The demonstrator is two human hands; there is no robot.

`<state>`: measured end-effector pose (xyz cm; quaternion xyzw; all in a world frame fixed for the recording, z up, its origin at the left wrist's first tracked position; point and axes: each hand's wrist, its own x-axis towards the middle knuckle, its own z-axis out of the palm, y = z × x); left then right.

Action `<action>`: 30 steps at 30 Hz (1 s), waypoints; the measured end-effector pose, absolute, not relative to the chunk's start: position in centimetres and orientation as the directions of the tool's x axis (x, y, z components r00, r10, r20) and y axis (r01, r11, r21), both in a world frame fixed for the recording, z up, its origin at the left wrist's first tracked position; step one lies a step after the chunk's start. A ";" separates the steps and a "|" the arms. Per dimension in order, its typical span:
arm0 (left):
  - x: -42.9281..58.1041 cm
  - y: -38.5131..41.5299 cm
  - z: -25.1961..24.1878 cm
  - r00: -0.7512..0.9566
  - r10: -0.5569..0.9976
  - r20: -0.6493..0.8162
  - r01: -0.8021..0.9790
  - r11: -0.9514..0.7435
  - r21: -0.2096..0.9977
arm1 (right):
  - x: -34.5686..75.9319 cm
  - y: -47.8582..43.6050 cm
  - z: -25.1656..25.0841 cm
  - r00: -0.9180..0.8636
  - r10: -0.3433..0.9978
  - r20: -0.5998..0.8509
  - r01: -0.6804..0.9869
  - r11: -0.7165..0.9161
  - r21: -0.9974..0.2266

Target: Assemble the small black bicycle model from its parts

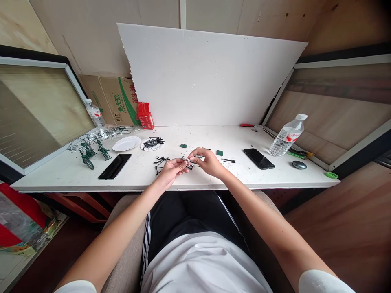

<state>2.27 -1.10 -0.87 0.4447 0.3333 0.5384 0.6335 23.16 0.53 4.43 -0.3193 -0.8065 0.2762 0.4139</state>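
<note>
My left hand (pixel 173 167) and my right hand (pixel 207 160) meet over the near middle of the white table (pixel 183 179). Both pinch a small dark plastic model part (pixel 190 164) held between their fingertips. Just left of my hands a black plastic frame piece (pixel 160 161) lies on the table. Two small green blocks (pixel 183 145) (pixel 219 152) sit behind my hands. A small plate of black parts (pixel 152 143) is farther back.
Two black phones (pixel 115 166) (pixel 259 158) lie left and right. Green toy models (pixel 91 151), an empty white plate (pixel 126 143), a red box (pixel 146 116) and a cardboard box (pixel 114 99) are at the left. A water bottle (pixel 287 136) lies at the right.
</note>
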 end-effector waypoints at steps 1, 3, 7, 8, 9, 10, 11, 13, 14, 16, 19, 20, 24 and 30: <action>2.3 -1.1 -0.9 0.196 0.979 0.056 -0.384 0.024 0.923 | 23.1 0.5 4.5 -0.467 0.744 0.478 0.282 0.638 -0.717; 2.3 -1.1 -0.9 0.190 0.980 0.053 -0.380 0.024 0.925 | 23.1 0.5 4.5 -0.489 0.741 0.460 0.268 0.629 -0.730; 2.3 -1.1 -1.0 0.194 0.980 0.050 -0.361 0.024 0.932 | 23.1 0.4 4.5 -0.500 0.744 0.443 0.253 0.615 -0.746; 2.2 -1.2 -1.0 0.197 0.979 0.051 -0.355 0.023 0.935 | 23.1 0.4 4.5 -0.500 0.747 0.438 0.257 0.611 -0.749; 2.2 -1.2 -1.0 0.198 0.979 0.052 -0.350 0.021 0.937 | 23.1 0.4 4.5 -0.500 0.751 0.432 0.262 0.606 -0.751; 2.2 -1.2 -1.0 0.197 0.979 0.051 -0.345 0.021 0.938 | 23.1 0.4 4.5 -0.500 0.755 0.425 0.268 0.601 -0.753; 2.2 -1.2 -1.0 0.196 0.979 0.050 -0.341 0.020 0.940 | 23.0 0.4 4.5 -0.499 0.758 0.420 0.274 0.598 -0.754; 2.3 -1.2 -1.0 0.194 0.980 0.049 -0.329 0.018 0.944 | 23.0 0.5 4.4 -0.498 0.760 0.418 0.281 0.598 -0.751; 2.3 -1.2 -1.1 0.195 0.980 0.050 -0.324 0.016 0.946 | 23.0 0.5 4.4 -0.498 0.759 0.420 0.283 0.600 -0.748; 2.3 -1.1 -1.1 0.197 0.979 0.054 -0.316 0.012 0.949 | 22.9 0.5 4.2 -0.497 0.755 0.428 0.287 0.609 -0.740; 2.3 -1.1 -1.2 0.199 0.978 0.057 -0.311 0.007 0.950 | 22.8 0.5 4.0 -0.494 0.742 0.453 0.287 0.632 -0.720; 2.3 -1.1 -1.2 0.199 0.978 0.059 -0.310 0.006 0.951 | 22.8 0.5 4.0 -0.492 0.735 0.466 0.289 0.643 -0.709; 2.2 -1.0 -1.4 0.203 0.977 0.070 -0.318 -0.002 0.948 | 22.8 0.5 3.7 -0.475 0.699 0.535 0.300 0.700 -0.647; 2.1 -0.8 -1.8 0.222 0.970 0.101 -0.330 -0.023 0.944 | 22.7 0.7 3.5 -0.485 0.641 0.595 0.274 0.758 -0.592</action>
